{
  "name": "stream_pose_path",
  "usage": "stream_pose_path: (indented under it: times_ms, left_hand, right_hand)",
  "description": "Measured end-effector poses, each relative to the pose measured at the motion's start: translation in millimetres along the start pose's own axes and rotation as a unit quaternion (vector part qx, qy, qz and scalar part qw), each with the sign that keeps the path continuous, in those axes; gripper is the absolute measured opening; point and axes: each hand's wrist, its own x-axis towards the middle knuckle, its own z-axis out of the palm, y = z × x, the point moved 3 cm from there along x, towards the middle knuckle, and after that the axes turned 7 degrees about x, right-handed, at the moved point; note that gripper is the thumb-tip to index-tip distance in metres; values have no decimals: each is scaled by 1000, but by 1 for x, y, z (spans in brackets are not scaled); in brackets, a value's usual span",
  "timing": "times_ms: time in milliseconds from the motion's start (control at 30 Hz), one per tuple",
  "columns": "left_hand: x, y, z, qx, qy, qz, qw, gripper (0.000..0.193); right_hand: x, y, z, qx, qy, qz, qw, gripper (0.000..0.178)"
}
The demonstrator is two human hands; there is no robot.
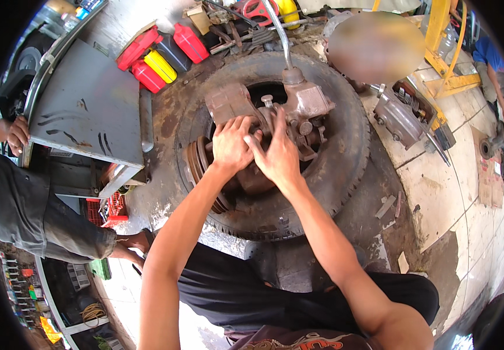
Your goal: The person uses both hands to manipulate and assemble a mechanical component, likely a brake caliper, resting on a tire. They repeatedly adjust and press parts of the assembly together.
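Under both hands sits a rusty gearbox [275, 111] resting in a tyre [345, 163]. Left hand [231, 146] and right hand [278, 154] press side by side on its near face, fingers spread, touching; whether they grip is unclear. Its pipe [281, 35] runs away from them.

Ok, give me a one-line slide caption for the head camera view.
Left hand and right hand press on a greasy gearbox resting in a worn tyre.

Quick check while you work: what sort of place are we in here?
Most likely a vehicle repair workshop: a greasy metal assembly rests on a worn tyre, red and yellow oil jugs stand beside it, and the floor is oil-stained.
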Motion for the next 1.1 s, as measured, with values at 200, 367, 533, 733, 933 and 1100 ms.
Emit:
stream_pose_path:
  times_ms: [200, 367, 533, 733, 933, 1100]
  left_hand:
    - [-5, -4, 4, 9, 20, 3, 1000, 37]
    - [1, 2, -2, -11, 7, -6, 1000, 34]
    - [-2, -1, 3, 16, -14, -25, 999, 32]
    - [0, 2, -1, -4, 14, -7, 1000, 31]
    - [0, 1, 0, -14, 23, 3, 1000, 31]
    - [0, 0, 2, -9, 20, -6, 1000, 32]
  right_hand:
    - [-14, 3, 7, 27, 34, -4, 999, 98]
    - [-31, 14, 5, 218, 111, 37, 969, 58]
    - [-49, 23, -5, 141, 138, 56, 979, 33]
    - [-25, 24, -35, 151, 282, 65, 945, 30]
    - [8, 7, -43, 91, 140, 78, 983, 29]
    - [-30, 5, -2, 96, 120, 1, 988, 48]
